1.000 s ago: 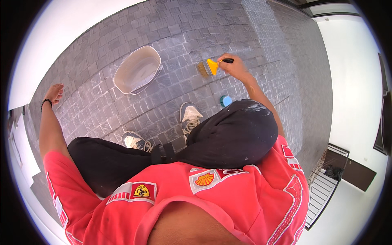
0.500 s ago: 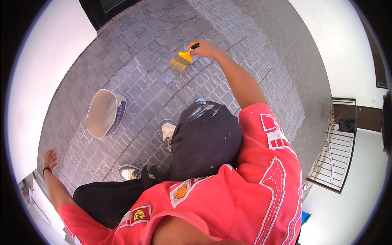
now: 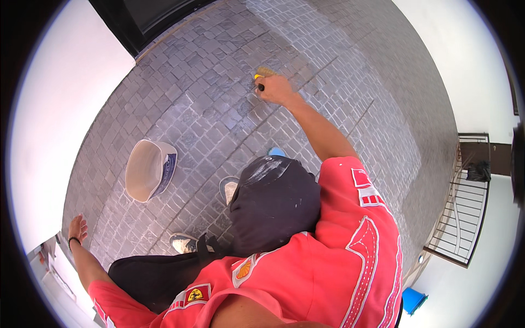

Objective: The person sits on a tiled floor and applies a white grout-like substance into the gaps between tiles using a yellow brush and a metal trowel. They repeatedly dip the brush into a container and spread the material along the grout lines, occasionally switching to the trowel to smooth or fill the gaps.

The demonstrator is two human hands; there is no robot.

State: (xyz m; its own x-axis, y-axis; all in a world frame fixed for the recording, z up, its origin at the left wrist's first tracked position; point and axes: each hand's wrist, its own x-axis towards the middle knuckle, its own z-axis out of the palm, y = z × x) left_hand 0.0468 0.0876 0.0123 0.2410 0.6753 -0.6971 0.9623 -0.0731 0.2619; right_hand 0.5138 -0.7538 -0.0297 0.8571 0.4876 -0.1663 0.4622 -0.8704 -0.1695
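Note:
My right hand (image 3: pixel 276 89) is closed round the black handle of a wide paintbrush (image 3: pixel 266 71) with a yellow ferrule end. Its pale bristles lie at the stone-block paving (image 3: pixel 213 76), on the far side of my hand; whether they press on it I cannot tell. Out at the left, my left hand (image 3: pixel 78 227) is empty with fingers apart, just over the floor, a dark bracelet on its wrist. Between my hands stands an oval cream bucket (image 3: pixel 145 170) with a dark label on its side. Its visible inside is pale; I cannot make out any contents.
A small blue thing (image 3: pixel 277 151) shows beyond my knee. White walls (image 3: pixel 65 104) flank the paving, with a dark doorway (image 3: pixel 158 22) at the far left. On the right are a metal railing (image 3: pixel 459 208), a black bag (image 3: pixel 478 170) and a blue bucket (image 3: pixel 414 300).
My right hand has turned over, swinging the brush's bristles from the near left to the far side. My left hand stays open at the left. The whole view has shifted slightly.

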